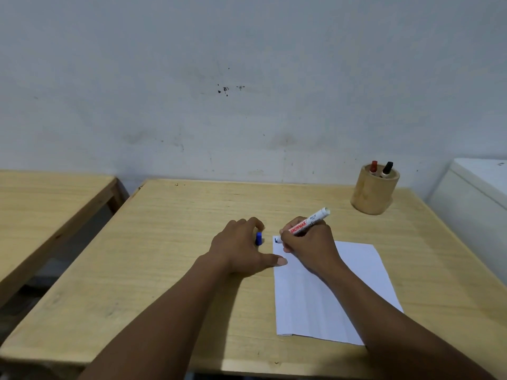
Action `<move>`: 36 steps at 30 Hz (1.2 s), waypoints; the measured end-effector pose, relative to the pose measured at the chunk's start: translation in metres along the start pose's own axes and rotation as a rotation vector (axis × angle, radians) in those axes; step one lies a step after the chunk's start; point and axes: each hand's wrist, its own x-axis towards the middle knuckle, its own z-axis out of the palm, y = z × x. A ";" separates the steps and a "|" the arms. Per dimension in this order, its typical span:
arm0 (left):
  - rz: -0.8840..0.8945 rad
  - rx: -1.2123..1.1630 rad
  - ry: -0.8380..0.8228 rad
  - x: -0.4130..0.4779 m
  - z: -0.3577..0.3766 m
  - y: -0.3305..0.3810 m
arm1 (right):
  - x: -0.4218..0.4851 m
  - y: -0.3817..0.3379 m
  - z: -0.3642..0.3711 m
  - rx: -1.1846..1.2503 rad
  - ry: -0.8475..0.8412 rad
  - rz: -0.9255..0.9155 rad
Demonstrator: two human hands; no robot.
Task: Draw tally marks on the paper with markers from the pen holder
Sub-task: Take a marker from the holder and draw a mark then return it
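A white sheet of paper point(354, 286) lies on the wooden table point(170, 242), right of centre. My right hand point(307, 242) grips a white marker point(310, 222) with red lettering, its tip down at the paper's far left corner, where a short blue mark point(276, 240) shows. My left hand point(241, 248) rests on the table beside the paper, fingers curled around the blue marker cap point(258, 238), thumb touching the paper's left edge. A round wooden pen holder point(374, 192) stands at the far right with a red marker point(373, 167) and a black marker point(386, 169) inside.
A second wooden table point(46, 204) stands to the left across a narrow gap. A white cabinet or box point(477, 196) sits at the right edge. A grey wall point(247, 91) runs right behind the table.
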 end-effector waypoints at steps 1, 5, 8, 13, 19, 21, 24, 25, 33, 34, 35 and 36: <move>-0.009 -0.021 -0.006 0.001 -0.001 -0.001 | 0.000 -0.002 0.000 0.018 0.005 0.007; -0.030 -0.311 -0.041 0.001 -0.009 -0.007 | 0.005 -0.017 -0.012 0.395 0.108 0.166; -0.030 -0.453 0.013 0.002 -0.018 -0.008 | 0.009 -0.031 -0.034 0.650 0.162 0.298; -0.041 -0.935 0.111 0.018 -0.043 0.030 | 0.013 -0.059 -0.078 0.658 0.100 0.193; -0.006 -1.266 -0.090 0.038 -0.054 0.103 | 0.014 -0.084 -0.107 0.717 0.091 0.071; 0.007 -1.310 -0.129 0.043 -0.050 0.118 | 0.015 -0.085 -0.114 0.728 0.103 0.050; 0.024 -1.341 -0.172 0.052 -0.043 0.132 | 0.020 -0.081 -0.123 0.712 0.114 0.025; 0.029 -1.338 -0.180 0.055 -0.041 0.136 | 0.022 -0.079 -0.125 0.697 0.116 0.018; 0.041 -1.229 -0.070 0.081 -0.030 0.157 | 0.044 -0.066 -0.131 0.663 0.128 0.058; 0.056 -1.202 -0.048 0.086 -0.032 0.160 | 0.047 -0.067 -0.134 0.643 0.105 0.088; 0.074 -1.172 -0.015 0.091 -0.034 0.164 | 0.050 -0.069 -0.140 0.596 0.084 0.125; 0.093 -1.139 0.031 0.096 -0.037 0.169 | 0.053 -0.072 -0.148 0.534 0.086 0.168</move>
